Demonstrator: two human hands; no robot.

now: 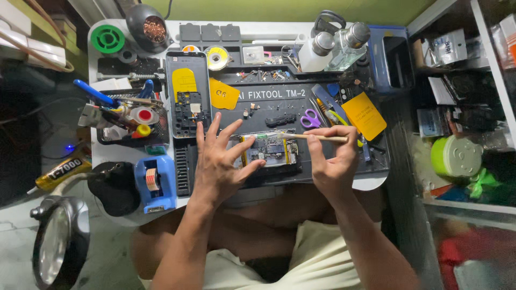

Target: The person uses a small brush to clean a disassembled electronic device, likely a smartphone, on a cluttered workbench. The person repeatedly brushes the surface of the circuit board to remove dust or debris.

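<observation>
An opened phone (270,150) with its circuit board showing lies on the dark work mat (333,161). My left hand (217,161) rests beside it with fingers spread, one fingertip pressing the phone's left part. My right hand (333,158) pinches a thin wooden-handled brush (317,137) held level, its tip over the phone's upper right corner. A second dismantled phone body (188,96) with a yellow sticker lies upright at the mat's left.
A blue tape dispenser (155,182), a glue tube (62,173), a tool caddy (121,115), small purple scissors (310,118), yellow plastic cards (365,115), bottles (328,45) and solder spools (107,38) ring the small table. Cluttered shelves (462,107) stand at right. A magnifier lamp (56,241) is at lower left.
</observation>
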